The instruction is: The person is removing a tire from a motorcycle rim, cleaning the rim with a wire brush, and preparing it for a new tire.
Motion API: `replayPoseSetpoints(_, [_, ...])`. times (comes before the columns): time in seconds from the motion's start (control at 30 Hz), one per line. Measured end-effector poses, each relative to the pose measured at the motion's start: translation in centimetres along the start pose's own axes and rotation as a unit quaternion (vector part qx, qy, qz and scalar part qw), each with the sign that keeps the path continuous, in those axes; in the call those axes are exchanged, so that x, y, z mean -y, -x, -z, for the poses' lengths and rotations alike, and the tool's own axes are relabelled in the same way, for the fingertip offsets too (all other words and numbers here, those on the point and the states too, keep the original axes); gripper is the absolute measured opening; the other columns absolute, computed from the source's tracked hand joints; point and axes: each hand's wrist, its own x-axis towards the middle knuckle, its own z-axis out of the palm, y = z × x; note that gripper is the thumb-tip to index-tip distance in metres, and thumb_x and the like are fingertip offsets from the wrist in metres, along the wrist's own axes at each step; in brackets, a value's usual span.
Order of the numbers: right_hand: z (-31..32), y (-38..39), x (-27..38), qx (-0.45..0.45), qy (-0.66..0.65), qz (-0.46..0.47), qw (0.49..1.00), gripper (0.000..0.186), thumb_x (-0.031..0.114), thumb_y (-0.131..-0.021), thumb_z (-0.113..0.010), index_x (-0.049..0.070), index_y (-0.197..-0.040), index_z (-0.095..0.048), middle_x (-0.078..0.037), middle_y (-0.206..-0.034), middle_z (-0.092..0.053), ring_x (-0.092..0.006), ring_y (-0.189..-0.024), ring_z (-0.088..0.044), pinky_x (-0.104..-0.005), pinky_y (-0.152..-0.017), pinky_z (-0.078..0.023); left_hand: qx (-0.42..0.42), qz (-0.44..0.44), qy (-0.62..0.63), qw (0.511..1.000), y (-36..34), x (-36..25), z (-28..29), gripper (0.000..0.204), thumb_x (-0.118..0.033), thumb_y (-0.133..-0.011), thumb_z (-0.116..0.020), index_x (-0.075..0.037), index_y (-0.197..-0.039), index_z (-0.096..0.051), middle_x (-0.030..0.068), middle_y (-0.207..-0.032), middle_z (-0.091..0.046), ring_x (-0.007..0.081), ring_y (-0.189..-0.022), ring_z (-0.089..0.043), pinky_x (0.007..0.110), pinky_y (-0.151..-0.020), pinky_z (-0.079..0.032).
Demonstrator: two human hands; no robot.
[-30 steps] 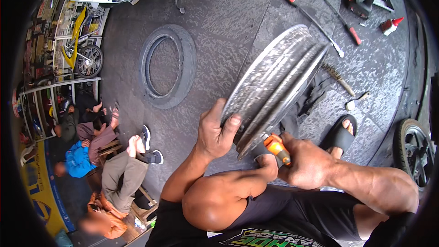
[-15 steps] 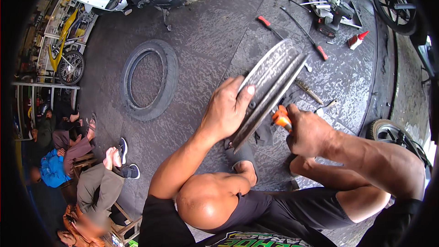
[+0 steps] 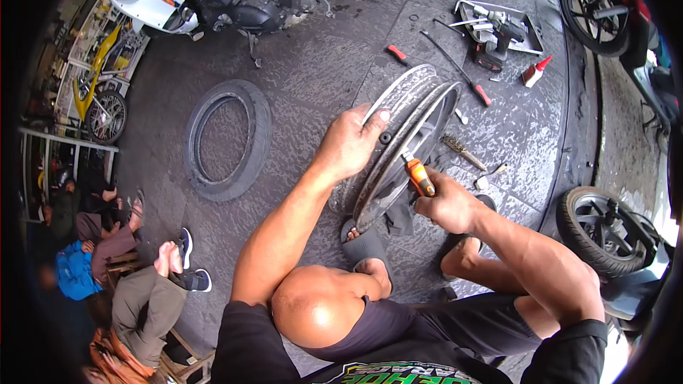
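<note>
My left hand (image 3: 350,144) grips the near-left edge of a bare motorcycle wheel rim (image 3: 398,122), thumb on top. The rim stands tilted on the floor above my sandalled feet, its channel scuffed grey. A small black round part, perhaps a valve (image 3: 385,138), shows in the channel beside my thumb. In my right hand (image 3: 451,203) is an orange-handled tool (image 3: 420,176); its short metal tip points at the rim's right edge, and I cannot tell whether it touches. A dark cloth (image 3: 400,217) lies below the rim.
A loose tire (image 3: 263,136) lies to the left. Ahead right are red-handled tire levers (image 3: 466,71), a metal tray (image 3: 535,44) with a cordless impact wrench (image 3: 499,41), a red-capped bottle (image 3: 533,75) and a brush (image 3: 462,151). Another wheel (image 3: 596,231) is at right; seated people are left.
The rim has turned to show more of its right side and spokes. My right hand has shifted left and slightly down with the orange-handled tool, its tip now pointing at the rim's edge.
</note>
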Motion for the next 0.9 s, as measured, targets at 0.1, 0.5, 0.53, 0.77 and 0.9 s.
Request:
replayPoseSetpoints(0.1, [0.0, -0.5, 0.4, 0.094, -0.193, -0.040, 0.976, 0.039, 0.018, -0.080, -0.060, 0.001, -0.115, -0.054, -0.007, -0.083, -0.059, -0.0174, -0.069, -0.059, -0.0320, -0.061, -0.047, 0.014, 0.005, 0.060, 0.998, -0.2, 0.9, 0.8, 0.043, -0.038, -0.101, -0.050, 0.000, -0.114, -0.064, 0.0091, -0.094, -0.070, 0.0141, -0.088, -0.061, 0.033, -0.081, -0.050])
replayPoseSetpoints(0.5, [-2.9, -3.2, -1.1, 0.279, -0.496, -0.005, 0.822, 0.031, 0.023, -0.086, -0.058, 0.002, -0.108, -0.056, -0.009, -0.097, -0.061, -0.0197, -0.083, -0.061, -0.0379, -0.071, -0.054, 0.075, 0.081, 0.170, 0.979, 0.4, 1.3, 3.4, 0.039, -0.022, -0.093, -0.060, 0.003, -0.123, -0.058, 0.0075, -0.110, -0.067, 0.0142, -0.102, -0.061, 0.029, -0.094, -0.045])
replayPoseSetpoints(0.53, [-3.1, -3.1, -0.8, 0.277, -0.493, -0.001, 0.825, 0.032, 0.023, -0.085, -0.060, 0.001, -0.108, -0.057, -0.011, -0.104, -0.061, -0.0214, -0.093, -0.061, -0.0415, -0.077, -0.056, 0.052, 0.075, 0.156, 0.984, 0.6, 1.5, 3.3, 0.040, -0.026, -0.094, -0.060, 0.003, -0.121, -0.059, 0.0086, -0.106, -0.068, 0.0140, -0.089, -0.064, 0.027, -0.082, -0.050])
replayPoseSetpoints(0.77, [-4.0, -4.2, -0.1, 0.289, -0.523, -0.008, 0.802, 0.047, 0.013, -0.083, -0.057, -0.002, -0.126, -0.045, -0.014, -0.116, -0.059, -0.0247, -0.103, -0.062, -0.0422, -0.080, -0.056, 0.004, 0.133, 0.132, 0.982, 1.0, 3.2, 4.5, 0.041, -0.035, -0.097, -0.052, 0.003, -0.111, -0.060, 0.0029, -0.067, -0.054, 0.0093, -0.053, -0.048, 0.023, -0.047, -0.038])
replayPoseSetpoints(0.9, [-5.2, -5.1, 0.1, 0.296, -0.516, 0.005, 0.804, 0.029, 0.018, -0.080, -0.064, 0.002, -0.103, -0.057, -0.007, -0.099, -0.056, -0.0192, -0.096, -0.059, -0.0397, -0.076, -0.052, -0.001, 0.164, 0.155, 0.974, 1.6, 4.0, 5.5, 0.044, -0.039, -0.098, -0.049, 0.002, -0.109, -0.060, 0.0034, -0.067, -0.052, 0.0078, -0.049, -0.042, 0.024, -0.044, -0.033])
